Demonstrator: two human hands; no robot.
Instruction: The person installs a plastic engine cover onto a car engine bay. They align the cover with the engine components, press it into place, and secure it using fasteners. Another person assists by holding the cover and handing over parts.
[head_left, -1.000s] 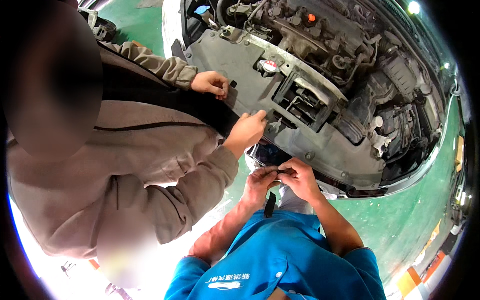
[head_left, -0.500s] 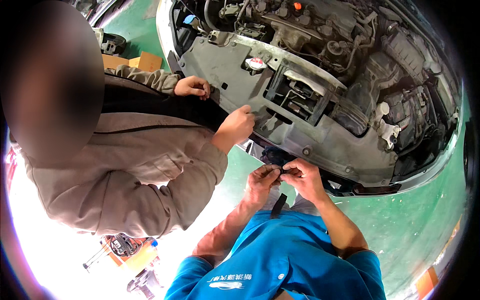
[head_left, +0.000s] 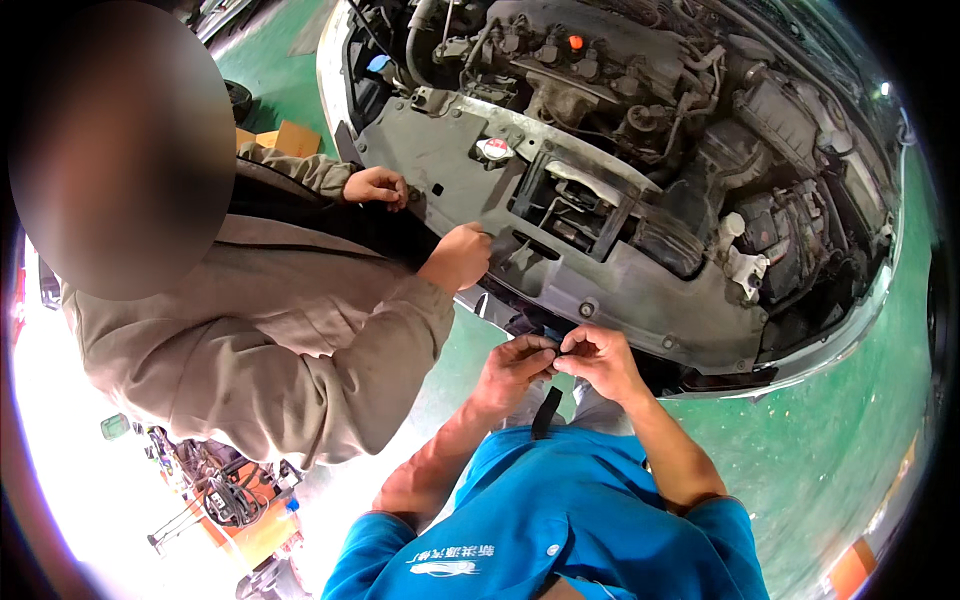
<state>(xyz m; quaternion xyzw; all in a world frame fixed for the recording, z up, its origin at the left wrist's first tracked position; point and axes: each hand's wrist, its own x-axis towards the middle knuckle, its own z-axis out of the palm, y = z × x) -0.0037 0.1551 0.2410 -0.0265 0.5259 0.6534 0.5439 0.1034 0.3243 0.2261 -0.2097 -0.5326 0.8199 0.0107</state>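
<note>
My left hand [head_left: 512, 372] and my right hand [head_left: 604, 364] meet just in front of the car's front edge. Thumbs and fingers of both are pinched together around a small dark piece [head_left: 557, 349]; its kind is too small to make out. Beyond them lies the grey plastic cover [head_left: 640, 305] over the front of the engine bay, with a round fastener [head_left: 587, 309] close to my fingertips. A latch opening [head_left: 575, 215] sits in the cover's middle, and a radiator cap [head_left: 494, 149] shows farther left.
At my left stands a co-worker in a brown jacket [head_left: 270, 340], one hand [head_left: 460, 256] at the cover's front edge, the other [head_left: 377, 187] farther along it. The engine [head_left: 590, 75] is exposed beyond. Behind the co-worker, an orange cart [head_left: 255, 535] carries tools and cables.
My view has shifted slightly, so the car sits a little lower and more to the left. My hands stay together at the small dark piece, fingers slightly rearranged.
</note>
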